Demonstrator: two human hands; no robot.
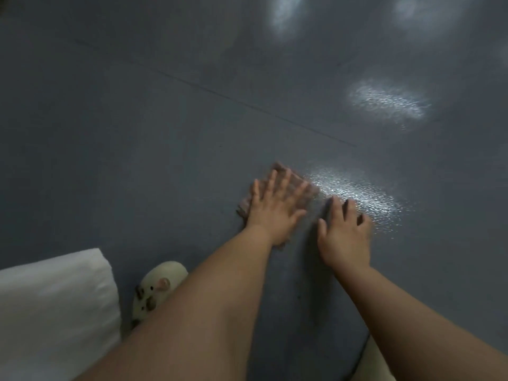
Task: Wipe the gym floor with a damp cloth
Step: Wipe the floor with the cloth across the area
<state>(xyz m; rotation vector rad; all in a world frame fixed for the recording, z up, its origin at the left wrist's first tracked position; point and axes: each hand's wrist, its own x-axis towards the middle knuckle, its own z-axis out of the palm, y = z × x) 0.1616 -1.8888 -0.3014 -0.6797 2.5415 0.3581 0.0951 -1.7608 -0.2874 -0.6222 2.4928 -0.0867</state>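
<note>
Two hands on a dark grey gym floor (165, 133), centre of the frame. Left hand (275, 207): fingers (286, 180) straight and spread, pressing flat on a brownish cloth (308, 193), which lies on the floor beneath the palm, blurred. Right hand (345, 237): just beside, fingers loosely bent, tips on the floor, holding nothing. Wet sheen (357, 193) to the right of the cloth. Advice: keep the palm flat, press evenly, overlap passes toward the dry area. Lower left: white fabric (55, 303); pale slipper (156, 290).
</note>
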